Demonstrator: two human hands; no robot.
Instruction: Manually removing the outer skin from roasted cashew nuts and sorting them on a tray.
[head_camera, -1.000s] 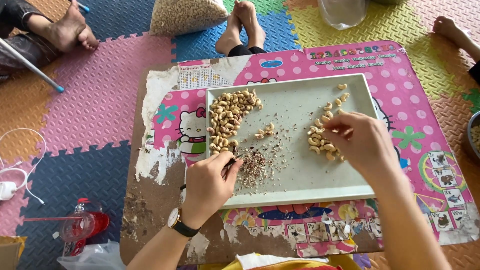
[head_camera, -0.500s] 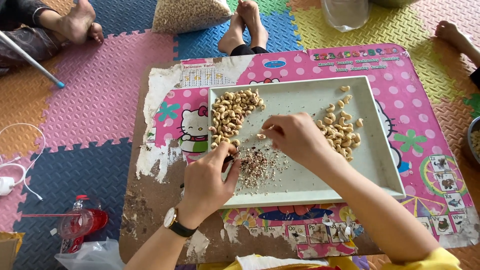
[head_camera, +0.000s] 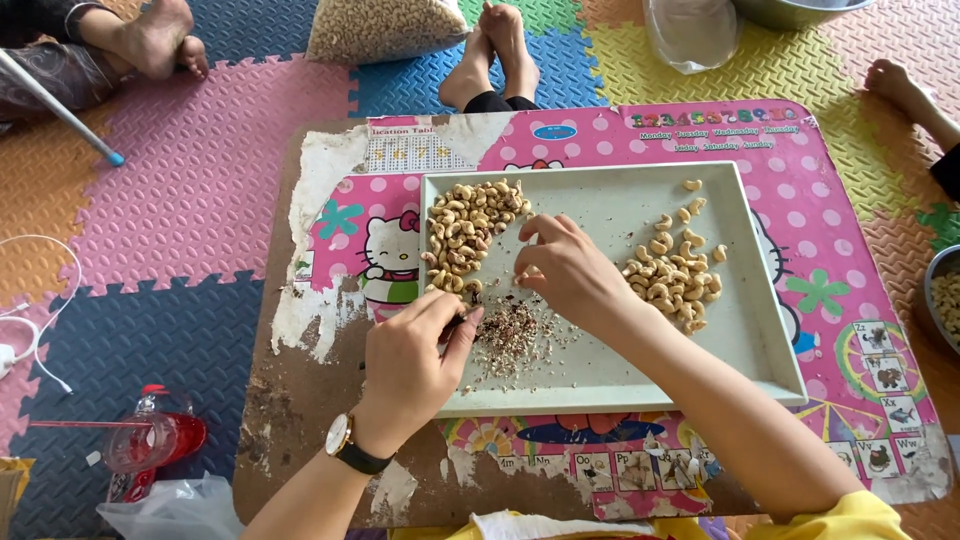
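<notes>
A pale grey rectangular tray (head_camera: 772, 340) lies on a low table. It holds one heap of cashews (head_camera: 462, 228) at its left, another heap of cashews (head_camera: 676, 276) at its right, and a patch of brown skin scraps (head_camera: 506, 334) near the front. My left hand (head_camera: 408, 368), with a wristwatch, rests on the tray's left rim and grips a small dark tool (head_camera: 461, 321) beside the scraps. My right hand (head_camera: 566, 270) reaches across the tray's middle, its fingertips pinched on a loose cashew (head_camera: 527, 274) between the two heaps.
The table (head_camera: 300, 400) has a worn pink picture top. A bag of cashews (head_camera: 375, 25) and other people's bare feet (head_camera: 490, 50) lie beyond it on coloured foam mats. A red bottle (head_camera: 150, 440) stands at the left, a metal bowl (head_camera: 945, 295) at the right.
My right hand has moved left from the right-hand heap to the loose cashews in the tray's middle. My left hand has stayed by the scraps with the tool.
</notes>
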